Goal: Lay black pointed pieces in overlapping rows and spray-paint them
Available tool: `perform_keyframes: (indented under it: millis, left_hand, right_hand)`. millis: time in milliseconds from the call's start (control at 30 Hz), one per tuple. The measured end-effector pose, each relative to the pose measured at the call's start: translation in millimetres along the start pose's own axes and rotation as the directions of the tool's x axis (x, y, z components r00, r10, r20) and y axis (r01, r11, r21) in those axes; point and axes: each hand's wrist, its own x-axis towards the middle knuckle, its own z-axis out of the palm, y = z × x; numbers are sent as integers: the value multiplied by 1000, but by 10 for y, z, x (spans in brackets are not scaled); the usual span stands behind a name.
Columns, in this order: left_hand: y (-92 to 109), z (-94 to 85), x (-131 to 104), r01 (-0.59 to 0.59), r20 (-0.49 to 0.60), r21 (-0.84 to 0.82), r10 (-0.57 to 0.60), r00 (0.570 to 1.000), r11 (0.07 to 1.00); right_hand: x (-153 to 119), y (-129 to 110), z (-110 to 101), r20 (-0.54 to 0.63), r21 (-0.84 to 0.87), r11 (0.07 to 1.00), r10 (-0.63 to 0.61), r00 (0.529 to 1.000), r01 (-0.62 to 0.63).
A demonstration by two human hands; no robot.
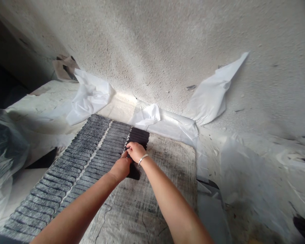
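My left hand [120,168] and my right hand [137,151] meet at the middle, fingers pinched together on a black fabric piece [134,173]. Its lower corner sticks out below my fingers; the gripped part is mostly hidden. Just beyond lies a short row of overlapping black fabric pieces [139,133]. To its left, two long rows of overlapping grey fabric pieces run toward me: a mid-grey row [112,144] and a speckled dark-grey row [63,169]. Pale jagged edges show between the rows. A silver bracelet [143,159] circles my right wrist.
Beneath the rows is a worn, cloth-covered board [173,162] with loose threads. A rough plaster wall [167,51] rises behind it. Crumpled white sheeting [91,96] lies along the wall, with another white sheet [210,98] at right. Clear plastic [5,152] bulges at far left.
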Motion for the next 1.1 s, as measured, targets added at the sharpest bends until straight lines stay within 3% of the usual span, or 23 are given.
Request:
perform_keyframes:
  millis: [200,333,433,500,633,767,833,900,1000,1100]
  left_hand:
    - [84,-56,11,26,71,140,-36,997,990]
    - [69,-82,1,18,81,130,-29,996,991]
    - [-3,-76,-9,-5,54,93,0,999,996]
    - [-58,-75,-23,-23,23,65,21,1000,998]
    - [-149,-115,-107,-55,-31,-41,54,998,998]
    - [-227,-145,-236,-88,-156,-274,46,987,958]
    - [-255,-127,-279,-32,-131,-509,-40,991,860]
    - [-265,-95,-297,87,4,-756,-128,992,649]
    - [-255,-56,-290,180,133,-932,-166,977,314]
    - [-248,-36,-262,172,124,-964,-228,966,203]
  right_hand:
    - [177,9,124,104,99,995,-2,995,-9]
    - [62,78,52,-11,231,972,-32,999,34]
    - [-140,166,-57,-88,124,986,123,988,-112]
    - [-290,224,-105,-52,-23,983,181,982,-182]
    - [-505,258,-113,35,-247,961,135,990,-123]
    - [-614,165,-146,12,-278,956,103,995,-96]
    - [-671,118,-193,-49,-172,979,100,994,-107]
    - [-732,99,-236,-44,60,993,101,994,-98]
    - [-810,130,-260,189,443,873,131,973,-204]
    - [-854,179,-252,357,593,713,181,916,-373]
